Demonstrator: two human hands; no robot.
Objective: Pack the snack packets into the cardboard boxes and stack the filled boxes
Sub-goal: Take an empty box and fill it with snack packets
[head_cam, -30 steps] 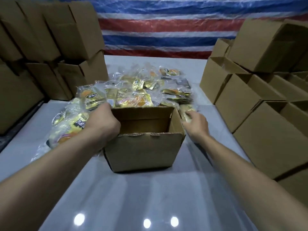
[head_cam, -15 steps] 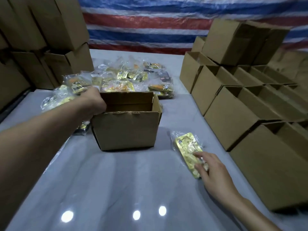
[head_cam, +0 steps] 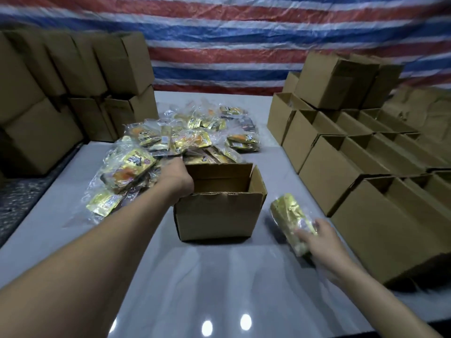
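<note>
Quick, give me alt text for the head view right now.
The right hand holds a gold snack packet just right of an open cardboard box, while the left hand is at the box's left rim. A pile of packets lies behind the box; more open boxes stand at the right of the table.

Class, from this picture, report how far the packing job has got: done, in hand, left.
Done, it seems: closed boxes stacked at left. In hand: the right hand grips a gold packet beside the open box, the left hand at its rim; no packets show inside. Left: the pile of packets behind it and the open boxes at right.
</note>
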